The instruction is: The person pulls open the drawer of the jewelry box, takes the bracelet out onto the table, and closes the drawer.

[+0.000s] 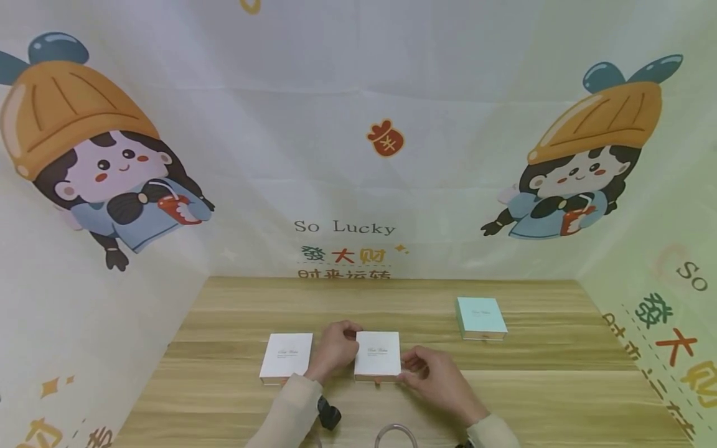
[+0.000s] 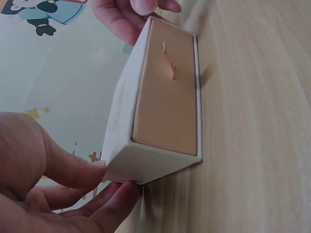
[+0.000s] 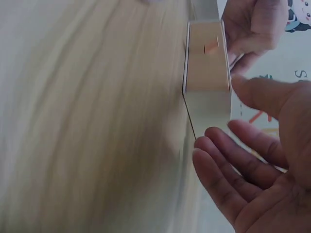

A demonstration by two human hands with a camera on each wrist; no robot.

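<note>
A white box (image 1: pixel 378 353) with a tan front and a small ribbon pull (image 2: pixel 170 63) lies flat on the wooden table, between both hands. At its left side, my left hand (image 1: pixel 338 347) holds it near the far corner, thumb (image 2: pixel 80 170) at the top edge and fingertips low against the side. My right hand (image 1: pixel 439 376) is at the opposite side, its fingers (image 3: pixel 243 165) loosely bent and spread beside the box. The right thumb (image 3: pixel 257 94) is right at the box's front corner. A second white box (image 1: pixel 287 356) lies just left of the left hand.
A mint-green box (image 1: pixel 482 317) sits farther back on the right of the table (image 1: pixel 538 398). A clear curved rim (image 1: pixel 396 428) shows at the near edge. Printed cloth (image 1: pixel 358 186) walls stand behind the table and on both sides.
</note>
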